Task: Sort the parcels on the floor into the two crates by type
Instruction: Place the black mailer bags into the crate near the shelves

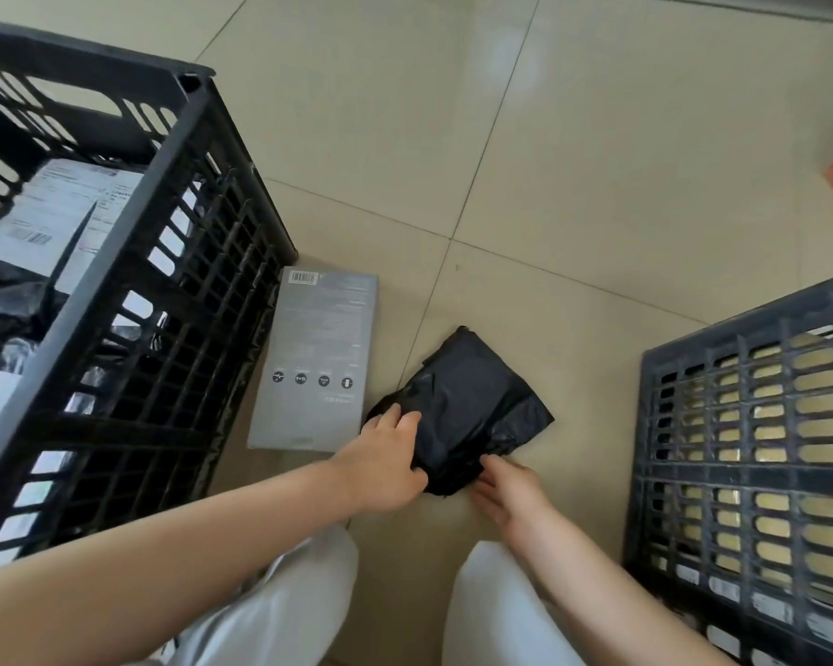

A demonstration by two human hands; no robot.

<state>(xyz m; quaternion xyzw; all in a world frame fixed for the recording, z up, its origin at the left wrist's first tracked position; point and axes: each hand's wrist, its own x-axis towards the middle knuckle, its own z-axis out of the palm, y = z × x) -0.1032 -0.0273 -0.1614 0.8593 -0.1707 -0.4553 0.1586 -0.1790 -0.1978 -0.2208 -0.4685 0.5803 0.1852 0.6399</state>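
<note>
Left fingers: the left hand (388, 461) curls over the near-left edge of the crumpled black plastic mailer bag (467, 406), thumb at its near side, gripping it.
Right fingers: the right hand (503, 492) meets the bag's near corner; fingers look narrowly curled, but whether they pinch it, I cannot tell.
Bag: lies on the beige tiled floor (573, 185), between the two crates.
Risk: the slack film could slide from a shallow hold and drop back; it could also go to the wrong crate.
Left: flat grey cardboard box (316, 358) on the floor, just beside the bag, against the black slatted plastic crate (164, 300) holding bagged, labelled parcels.
Right: dark grey slatted plastic crate (751, 454), contents unclear.
</note>
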